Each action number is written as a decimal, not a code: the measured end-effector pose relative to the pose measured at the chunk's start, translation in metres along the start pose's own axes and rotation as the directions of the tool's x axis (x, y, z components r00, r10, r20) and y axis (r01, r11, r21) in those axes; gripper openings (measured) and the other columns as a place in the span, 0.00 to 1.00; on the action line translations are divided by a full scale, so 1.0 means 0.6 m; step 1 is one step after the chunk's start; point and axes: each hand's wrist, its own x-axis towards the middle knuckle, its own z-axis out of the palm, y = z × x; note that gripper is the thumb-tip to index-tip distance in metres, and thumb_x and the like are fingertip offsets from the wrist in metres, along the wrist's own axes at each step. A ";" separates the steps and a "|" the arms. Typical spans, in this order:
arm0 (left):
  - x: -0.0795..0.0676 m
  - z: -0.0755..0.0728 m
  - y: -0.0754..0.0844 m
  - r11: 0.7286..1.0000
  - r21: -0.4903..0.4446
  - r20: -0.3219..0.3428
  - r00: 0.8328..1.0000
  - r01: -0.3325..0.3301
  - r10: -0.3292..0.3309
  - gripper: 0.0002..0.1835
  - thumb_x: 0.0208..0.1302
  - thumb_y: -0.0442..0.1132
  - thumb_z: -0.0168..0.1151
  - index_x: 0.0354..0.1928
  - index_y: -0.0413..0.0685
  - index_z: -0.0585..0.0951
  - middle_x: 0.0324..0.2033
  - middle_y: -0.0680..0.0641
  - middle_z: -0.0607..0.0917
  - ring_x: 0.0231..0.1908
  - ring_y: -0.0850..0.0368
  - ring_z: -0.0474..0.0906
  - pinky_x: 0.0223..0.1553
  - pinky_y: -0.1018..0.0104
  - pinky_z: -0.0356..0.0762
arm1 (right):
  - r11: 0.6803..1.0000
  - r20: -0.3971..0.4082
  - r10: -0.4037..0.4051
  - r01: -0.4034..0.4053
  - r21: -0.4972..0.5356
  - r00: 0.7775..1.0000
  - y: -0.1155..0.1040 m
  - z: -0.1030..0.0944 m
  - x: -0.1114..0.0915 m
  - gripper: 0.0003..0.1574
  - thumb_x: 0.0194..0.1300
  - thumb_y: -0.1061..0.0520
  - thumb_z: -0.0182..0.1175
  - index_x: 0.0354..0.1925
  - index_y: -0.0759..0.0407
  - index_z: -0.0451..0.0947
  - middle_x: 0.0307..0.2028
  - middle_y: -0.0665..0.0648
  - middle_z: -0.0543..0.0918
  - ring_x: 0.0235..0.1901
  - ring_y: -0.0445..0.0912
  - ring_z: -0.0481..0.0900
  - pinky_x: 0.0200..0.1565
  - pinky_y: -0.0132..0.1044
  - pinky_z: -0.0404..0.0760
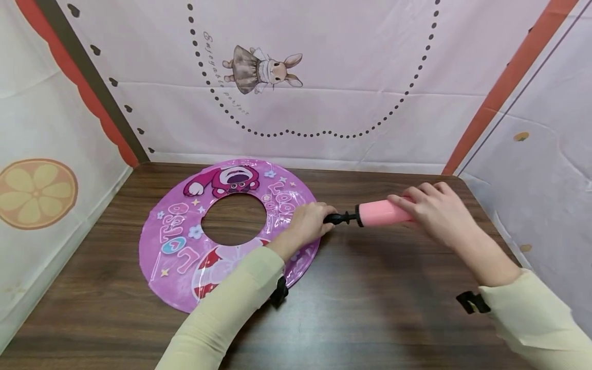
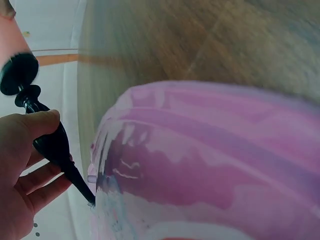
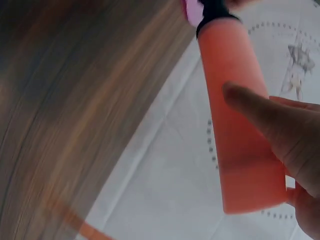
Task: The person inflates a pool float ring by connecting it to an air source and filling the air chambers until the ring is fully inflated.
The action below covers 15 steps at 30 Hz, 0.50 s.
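Note:
A purple inflatable swim ring point(image 1: 154, 252) with a pink bear print lies on the table, partly filled and wrinkled at its edge. Over its right side, my left hand point(image 1: 307, 223) grips the black nozzle end point(image 2: 54, 145) of a hand pump between thumb and fingers. In the left wrist view the nozzle's thin tip meets the ring's surface; whether it sits inside a valve cannot be made out. My right hand point(image 1: 437, 213) holds the pump's pink barrel point(image 3: 240, 130), thumb laid along it. The pump stretches roughly level between both hands, above the tabletop.
The dark wood-grain table point(image 1: 351, 318) is bordered by printed cloth walls at the back point(image 1: 351, 61) and both sides. Bare tabletop shows through the ring's hole and in front of the pump. Black straps point(image 1: 473, 302) sit at both wrists.

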 end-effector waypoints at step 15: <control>0.000 0.001 -0.005 1.000 -0.031 0.004 1.000 -0.001 0.001 0.16 0.54 0.48 0.66 0.46 0.57 0.81 0.39 0.54 0.84 0.33 0.59 0.79 0.30 0.68 0.76 | 0.996 -0.059 0.020 -0.015 0.083 0.998 0.020 0.002 -0.032 0.37 0.39 0.55 0.72 0.53 0.50 0.76 0.37 0.58 0.80 0.38 0.58 0.76 0.36 0.52 0.70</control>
